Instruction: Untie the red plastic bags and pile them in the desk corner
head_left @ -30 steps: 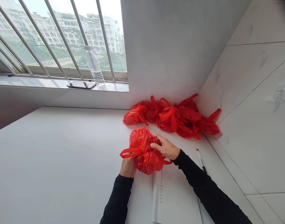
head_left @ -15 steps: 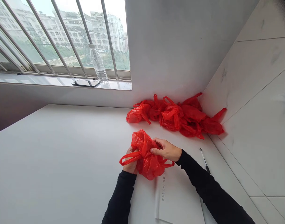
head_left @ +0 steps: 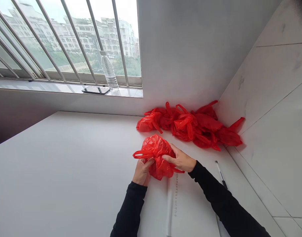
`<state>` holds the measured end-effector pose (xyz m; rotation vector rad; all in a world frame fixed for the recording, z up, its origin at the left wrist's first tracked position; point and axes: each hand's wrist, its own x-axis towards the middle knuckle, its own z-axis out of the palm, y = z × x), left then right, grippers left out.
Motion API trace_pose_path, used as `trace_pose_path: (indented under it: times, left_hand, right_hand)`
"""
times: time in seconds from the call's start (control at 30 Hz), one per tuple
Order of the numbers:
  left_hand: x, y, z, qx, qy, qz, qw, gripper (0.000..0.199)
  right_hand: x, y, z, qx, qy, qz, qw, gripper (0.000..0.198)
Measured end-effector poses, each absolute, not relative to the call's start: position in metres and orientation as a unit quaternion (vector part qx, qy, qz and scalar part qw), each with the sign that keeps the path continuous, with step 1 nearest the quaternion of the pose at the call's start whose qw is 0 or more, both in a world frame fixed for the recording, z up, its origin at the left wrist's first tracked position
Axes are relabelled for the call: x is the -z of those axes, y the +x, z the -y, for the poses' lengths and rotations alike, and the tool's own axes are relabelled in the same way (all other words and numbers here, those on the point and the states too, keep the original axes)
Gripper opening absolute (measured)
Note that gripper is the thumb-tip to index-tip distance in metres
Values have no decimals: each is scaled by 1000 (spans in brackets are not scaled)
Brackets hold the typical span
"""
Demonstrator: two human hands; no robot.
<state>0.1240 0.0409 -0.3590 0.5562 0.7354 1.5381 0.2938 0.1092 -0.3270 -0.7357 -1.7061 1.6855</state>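
A knotted red plastic bag (head_left: 157,148) is held between my two hands above the white table (head_left: 91,164). My left hand (head_left: 142,171) grips its lower left side, the thumb pressed near the knot and the other fingers hidden beneath. On the right side, my right hand (head_left: 182,158) is closed on the bag, thumb in front and fingers behind. One handle loop sticks out to the left, another end to the lower right. Whatever the bag contains cannot be made out.
Several red plastic bags (head_left: 185,123) are heaped along the wall at the table's back right. A spiral notebook (head_left: 193,204) lies below my hands, with a pen (head_left: 221,175) to its right. On the windowsill are a water bottle (head_left: 109,70) and a dark phone (head_left: 95,90).
The bag has turned in my hands, and its left handle loop sits higher. My left thumb has come round to the front near the knot. The view has shifted slightly.
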Motion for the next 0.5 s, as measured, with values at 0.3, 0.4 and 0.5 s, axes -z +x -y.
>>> trace_pose_path:
  times: [0.3, 0.4, 0.5]
  left_hand:
    - [359, 138, -27, -674, 303, -325, 591, 59]
    - [368, 137, -28, -703, 311, -362, 527, 60]
    - [375, 130, -29, -724, 317, -421, 444, 75]
  right_hand:
    - [328, 297, -97, -638, -318, 634, 299, 48]
    - [322, 306, -91, -611, -348, 675, 224, 53]
    - [323, 311, -87, -535, -410, 716, 179, 60]
